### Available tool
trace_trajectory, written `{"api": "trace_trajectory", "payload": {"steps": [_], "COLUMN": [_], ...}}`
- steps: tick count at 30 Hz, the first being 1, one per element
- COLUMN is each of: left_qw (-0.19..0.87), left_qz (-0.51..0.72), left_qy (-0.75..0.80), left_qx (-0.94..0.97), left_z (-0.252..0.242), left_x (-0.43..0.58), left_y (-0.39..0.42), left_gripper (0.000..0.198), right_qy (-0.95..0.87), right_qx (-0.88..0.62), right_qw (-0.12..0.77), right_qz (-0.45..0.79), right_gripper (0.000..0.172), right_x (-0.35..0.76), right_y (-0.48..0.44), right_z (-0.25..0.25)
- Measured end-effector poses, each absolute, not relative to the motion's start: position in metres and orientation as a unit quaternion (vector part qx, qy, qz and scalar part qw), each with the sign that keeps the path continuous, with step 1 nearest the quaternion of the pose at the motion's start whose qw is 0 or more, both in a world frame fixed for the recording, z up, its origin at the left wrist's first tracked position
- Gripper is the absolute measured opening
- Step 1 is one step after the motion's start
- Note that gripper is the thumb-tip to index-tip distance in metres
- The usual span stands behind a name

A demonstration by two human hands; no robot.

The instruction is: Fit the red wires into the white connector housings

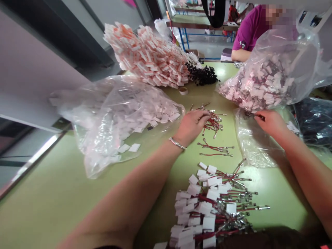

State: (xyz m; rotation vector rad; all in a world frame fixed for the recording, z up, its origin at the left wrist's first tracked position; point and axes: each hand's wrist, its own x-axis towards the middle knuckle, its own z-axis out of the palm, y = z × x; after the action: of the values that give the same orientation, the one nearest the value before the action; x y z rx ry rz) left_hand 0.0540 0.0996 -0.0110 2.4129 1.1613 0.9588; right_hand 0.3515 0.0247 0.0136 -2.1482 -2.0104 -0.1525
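My left hand (193,122), with a bracelet at the wrist, reaches into a pile of short red wires (214,122) with metal terminals. Its fingers are bent and pressed together on wires at the pile's left side. Over a flat clear plastic bag (259,148), my right hand (272,122) pinches dark metal terminal ends (249,114); the rest of what it holds is hidden by the fingers. Between the hands and my body lie a few loose red wires (216,148) and a large heap of red wires with white connector housings (204,207).
A clear bag of white housings (155,114) lies open at left. Behind stand a bundle of orange-white pieces (155,58), black connectors (203,74) and a tape roll (183,91). Another full bag (269,83) is at right, near a person in purple (250,31).
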Motion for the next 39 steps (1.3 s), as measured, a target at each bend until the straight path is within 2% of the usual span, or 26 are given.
{"api": "trace_trajectory", "payload": {"steps": [3,5,10,13,16,19,25,27,29,31,33,36,39], "left_qw": [0.191,0.210,0.335,0.421,0.486,0.497,0.461,0.383,0.256,0.129,0.059,0.064,0.156], "left_qz": [0.455,0.488,0.351,0.286,0.258,0.245,0.239,0.237,0.220,0.169,0.110,0.077,0.149], "left_qy": [0.419,0.432,0.469,0.454,0.401,0.367,0.335,0.324,0.305,0.275,0.255,0.248,0.263], "left_qx": [0.762,0.729,0.738,0.731,0.733,0.747,0.786,0.832,0.890,0.938,0.959,0.964,0.940], "left_z": [-0.002,0.007,0.017,0.012,0.007,0.005,0.004,0.001,-0.002,-0.004,-0.003,0.000,0.002], "left_x": [0.050,0.048,0.051,0.059,0.070,0.077,0.076,0.073,0.070,0.068,0.068,0.070,0.072], "left_y": [0.099,0.096,0.080,0.065,0.052,0.042,0.040,0.042,0.042,0.039,0.037,0.038,0.048], "left_gripper": [0.022,0.022,0.020,0.021,0.020,0.021,0.022,0.023,0.023,0.022,0.021,0.019,0.021], "right_qy": [-0.696,-0.694,-0.701,-0.696,-0.708,-0.716,-0.737,-0.747,-0.752,-0.750,-0.738,-0.720,-0.740], "right_qx": [-0.710,-0.714,-0.706,-0.708,-0.668,-0.596,-0.558,-0.548,-0.547,-0.555,-0.574,-0.593,-0.588], "right_qw": [0.068,0.039,0.023,0.093,0.222,0.315,0.334,0.326,0.304,0.275,0.252,0.239,0.225], "right_qz": [-0.078,-0.085,-0.100,-0.073,0.064,0.179,0.184,0.188,0.208,0.232,0.248,0.269,0.237], "right_gripper": [0.030,0.029,0.026,0.024,0.020,0.018,0.016,0.016,0.015,0.015,0.015,0.015,0.016], "right_x": [0.344,0.339,0.334,0.325,0.300,0.271,0.256,0.259,0.261,0.260,0.259,0.258,0.260], "right_y": [0.027,0.027,0.024,0.017,0.006,-0.007,-0.014,-0.013,-0.014,-0.015,-0.018,-0.018,-0.016], "right_z": [-0.001,-0.007,-0.004,0.006,0.014,0.013,0.002,0.003,0.006,0.008,0.008,0.006,0.004]}}
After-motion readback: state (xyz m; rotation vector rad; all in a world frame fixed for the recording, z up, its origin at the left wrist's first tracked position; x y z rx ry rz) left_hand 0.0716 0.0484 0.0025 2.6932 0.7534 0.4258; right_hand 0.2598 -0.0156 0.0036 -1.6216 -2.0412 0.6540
